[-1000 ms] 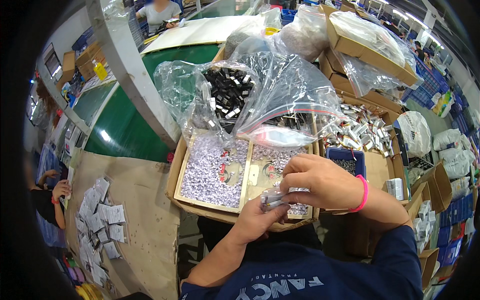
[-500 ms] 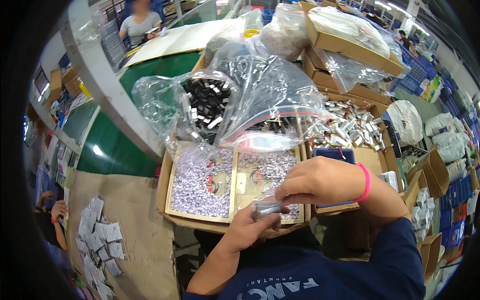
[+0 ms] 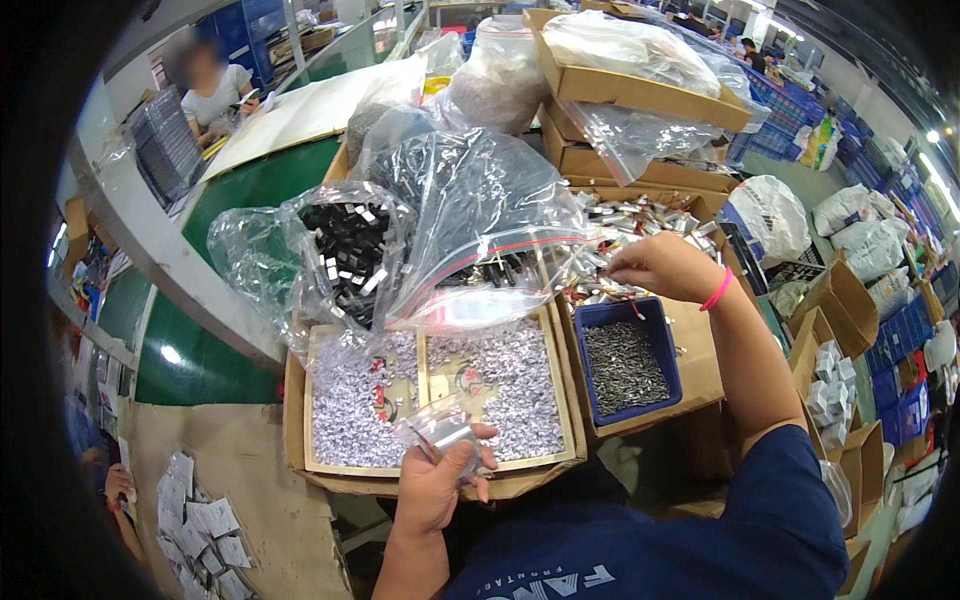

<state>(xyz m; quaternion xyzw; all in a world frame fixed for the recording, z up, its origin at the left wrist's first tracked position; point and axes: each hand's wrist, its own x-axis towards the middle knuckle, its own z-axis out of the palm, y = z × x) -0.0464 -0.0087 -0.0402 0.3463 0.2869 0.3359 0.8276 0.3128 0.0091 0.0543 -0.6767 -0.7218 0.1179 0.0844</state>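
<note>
My left hand holds a small clear plastic bag with a silvery flat piece in it, over the front of a divided wooden tray. Small pale lilac pieces fill much of both tray halves. My right hand, with a pink band at the wrist, is at the near edge of a heap of silver blocks with red wires. Its fingers are pinched together, and what they hold is hidden. Just below it stands a blue bin of small dark metal pieces.
Behind the tray, clear bags hold black parts with light ends. Flat white packets lie on cardboard at left, beside a grey post. Open cartons line the right. A person sits across the green table.
My right hand has left the bag and moved away to the heap of silver blocks, uncovering the blue bin. My left hand keeps the bag. The whole view has shifted.
</note>
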